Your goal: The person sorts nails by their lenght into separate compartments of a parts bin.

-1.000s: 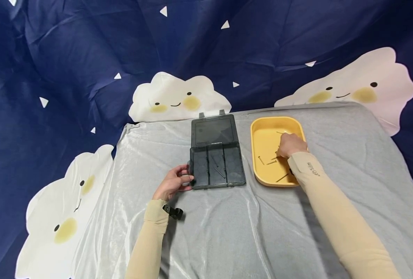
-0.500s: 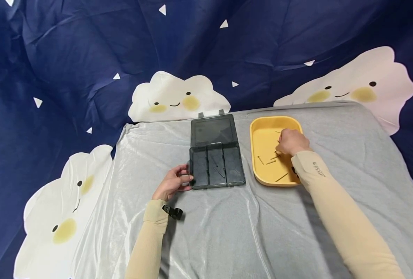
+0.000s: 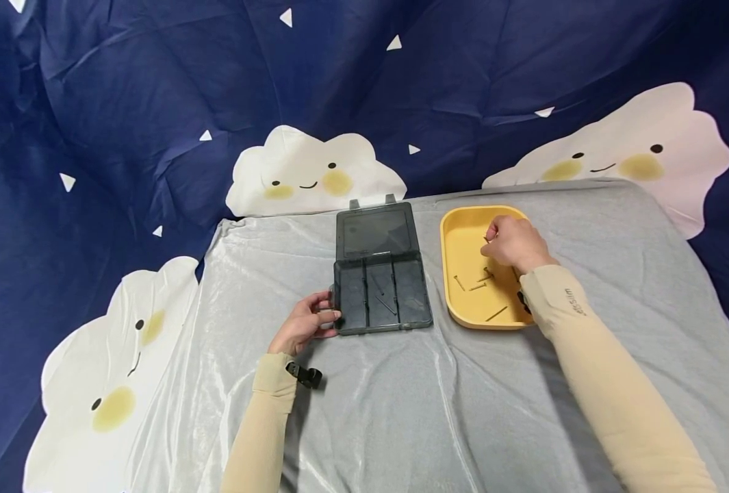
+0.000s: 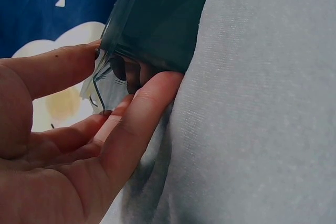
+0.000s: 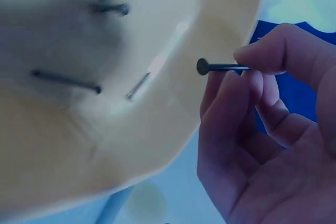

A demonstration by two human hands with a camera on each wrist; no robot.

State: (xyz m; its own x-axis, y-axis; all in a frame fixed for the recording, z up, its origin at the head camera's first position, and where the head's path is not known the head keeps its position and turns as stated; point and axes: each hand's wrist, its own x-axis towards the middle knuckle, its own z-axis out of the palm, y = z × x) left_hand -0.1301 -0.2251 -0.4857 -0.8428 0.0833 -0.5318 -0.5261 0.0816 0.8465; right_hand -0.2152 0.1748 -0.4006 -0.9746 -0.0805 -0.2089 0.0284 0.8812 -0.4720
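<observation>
My right hand (image 3: pixel 515 244) pinches a nail (image 5: pixel 223 67) between thumb and fingertips, above the far part of a yellow tray (image 3: pixel 453 301). The nail's round flat head sticks out from the fingertips in the right wrist view. Several screws or nails (image 3: pixel 478 287) lie loose on the tray's floor, at least one with a visible thread. To the left, a dark see-through compartment case (image 3: pixel 350 294) lies with its lid (image 3: pixel 378 231) folded back. Two thin nail-like pieces (image 3: pixel 387 305) are in its middle compartment. My left hand (image 3: pixel 302 325) holds the case's left edge between thumb and fingers.
A grey velvety cloth (image 3: pixel 370 411) covers the table, with folds near the case. Behind it hangs a dark blue curtain (image 3: pixel 339 68) with smiling clouds. The tray stands to the right of the case, a small gap between them.
My right hand has risen from the tray floor and shifted toward the tray's far end, with the nail now visible at its fingertips. The left hand and case have stayed put.
</observation>
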